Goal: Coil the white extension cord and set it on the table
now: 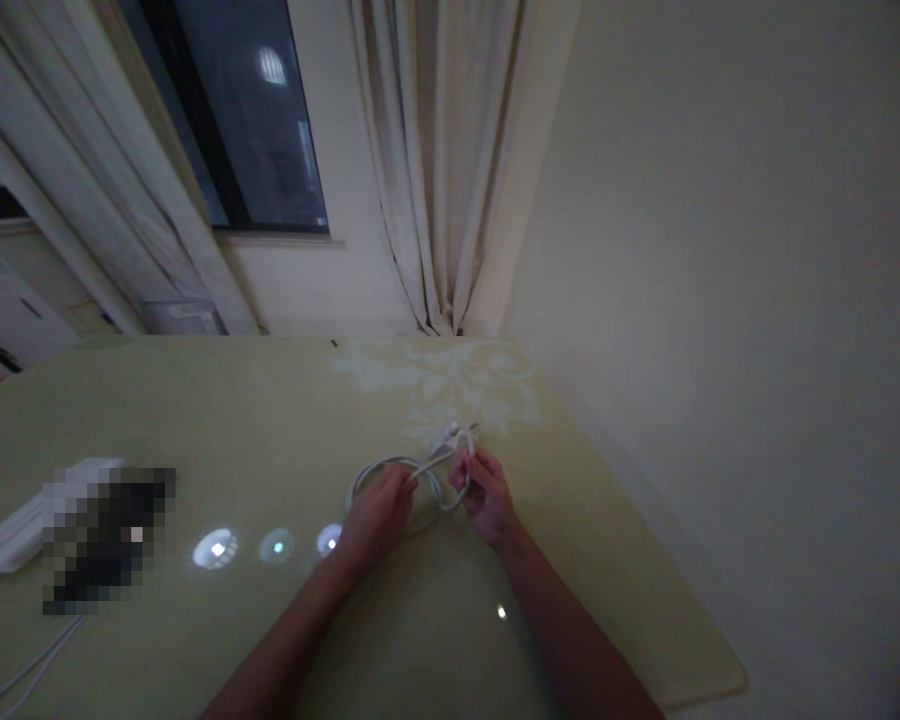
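A pale cable (375, 464), looped into a loose coil, is held over the table by both hands. My left hand (381, 510) is closed on the coil's left side, back of the hand towards me. With thumb and fingers pinched together, my right hand (486, 492) grips a strand at the right of the loops. Just beyond the right fingers is a white plug (445, 438) at the cable's end, with what look like metal prongs pointing right. The fingers partly cover the crossing of the strands.
The glossy greenish table (615, 600) has a floral pattern and light reflections. At left lie a white power-strip-like bar (7, 535), a dark pixelated object (109, 545) and a pair of thin pale cables (41, 660). A wall (757, 350) borders the right; curtains (450, 170) hang behind.
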`<state>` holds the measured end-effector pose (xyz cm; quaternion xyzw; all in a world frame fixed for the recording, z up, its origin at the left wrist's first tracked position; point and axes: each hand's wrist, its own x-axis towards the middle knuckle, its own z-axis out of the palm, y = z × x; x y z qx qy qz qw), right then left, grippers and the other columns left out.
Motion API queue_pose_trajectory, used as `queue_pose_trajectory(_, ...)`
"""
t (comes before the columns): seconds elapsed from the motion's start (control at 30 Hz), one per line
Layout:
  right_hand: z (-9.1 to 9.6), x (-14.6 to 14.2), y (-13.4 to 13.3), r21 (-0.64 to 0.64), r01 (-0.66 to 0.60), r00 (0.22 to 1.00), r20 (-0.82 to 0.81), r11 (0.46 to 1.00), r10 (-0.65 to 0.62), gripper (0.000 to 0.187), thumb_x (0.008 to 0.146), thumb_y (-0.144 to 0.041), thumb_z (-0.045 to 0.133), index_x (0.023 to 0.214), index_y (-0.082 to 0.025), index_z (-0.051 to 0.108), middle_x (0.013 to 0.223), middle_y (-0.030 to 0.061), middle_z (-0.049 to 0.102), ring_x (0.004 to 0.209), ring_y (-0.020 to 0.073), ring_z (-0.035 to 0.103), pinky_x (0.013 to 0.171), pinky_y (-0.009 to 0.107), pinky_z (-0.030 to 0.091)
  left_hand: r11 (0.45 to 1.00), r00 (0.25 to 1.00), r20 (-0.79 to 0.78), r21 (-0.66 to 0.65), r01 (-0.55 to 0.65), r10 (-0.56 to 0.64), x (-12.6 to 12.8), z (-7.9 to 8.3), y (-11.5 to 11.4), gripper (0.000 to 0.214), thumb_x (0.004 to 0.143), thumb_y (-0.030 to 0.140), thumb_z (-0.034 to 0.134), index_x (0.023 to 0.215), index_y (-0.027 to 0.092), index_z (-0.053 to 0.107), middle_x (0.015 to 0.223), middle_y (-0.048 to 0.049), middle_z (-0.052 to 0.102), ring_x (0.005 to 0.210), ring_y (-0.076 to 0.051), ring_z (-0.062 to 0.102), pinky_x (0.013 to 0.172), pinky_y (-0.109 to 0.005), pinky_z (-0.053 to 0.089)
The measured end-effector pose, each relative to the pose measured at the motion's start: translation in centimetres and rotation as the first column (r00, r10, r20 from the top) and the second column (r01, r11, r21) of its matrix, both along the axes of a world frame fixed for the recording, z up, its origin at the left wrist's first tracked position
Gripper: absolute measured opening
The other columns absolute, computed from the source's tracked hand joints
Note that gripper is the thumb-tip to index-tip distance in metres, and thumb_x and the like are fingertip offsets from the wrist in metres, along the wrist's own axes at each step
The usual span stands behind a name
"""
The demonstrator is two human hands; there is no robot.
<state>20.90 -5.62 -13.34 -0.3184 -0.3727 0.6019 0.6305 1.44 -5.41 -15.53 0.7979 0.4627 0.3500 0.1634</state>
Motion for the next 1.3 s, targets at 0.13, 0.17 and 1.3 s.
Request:
queue_pose_trajectory(0.13, -0.1, 0.3, 0.1, 0.036, -0.028, 0.993, 0.118, 0.999, 0.023, 0.045, 0.068, -0.059, 0.085, 0.072, -0.017, 0.067, 0.061, -0.0016, 0.051, 0.059, 0.0113, 0.043, 0.056, 0.023, 0.033, 0.964, 0.929, 0.296, -0.206, -0.167, 0.224, -1.0, 1.6, 0.1, 0.038, 0.103, 0.050, 0.038, 0.093, 0.022, 0.061, 0.077, -0.0037, 0.069, 0.063, -0.018, 0.065, 0.062, -0.030, 0.051)
queue_pose_trajectory(0.17, -0.1, 0.4, 0.1, 0.032, -0.046, 0.990, 0.138, 0.998, 0.041, 0.046, 0.067, -0.060, 0.085, 0.075, -0.017, 0.070, 0.061, -0.0015, 0.052, 0.058, 0.0112, 0.042, 0.055, 0.023, 0.033, 0.955, 0.895, 0.367, -0.239, -0.173, 0.254, -1.3, 1.9, 0.3, 0.039, 0.103, 0.052, 0.038, 0.092, 0.021, 0.061, 0.077, -0.0033, 0.069, 0.060, -0.017, 0.063, 0.059, -0.029, 0.050)
queue_pose_trajectory(1.3, -1.2, 1.6, 1.2, 0.267, 0.583, 0.647, 0.418, 0.767, -0.638, 0.035, 0.098, -0.052, 0.052, 0.104, -0.019, 0.060, 0.084, 0.0010, 0.059, 0.060, 0.0112, 0.044, 0.056, 0.023, 0.036, 0.578, 0.485, 0.410, -0.134, -0.805, 0.772, -12.0, 0.6, 5.4, 0.025, 0.099, 0.027, 0.040, 0.112, 0.016, 0.059, 0.081, -0.0028, 0.061, 0.079, -0.020, 0.059, 0.082, -0.035, 0.047)
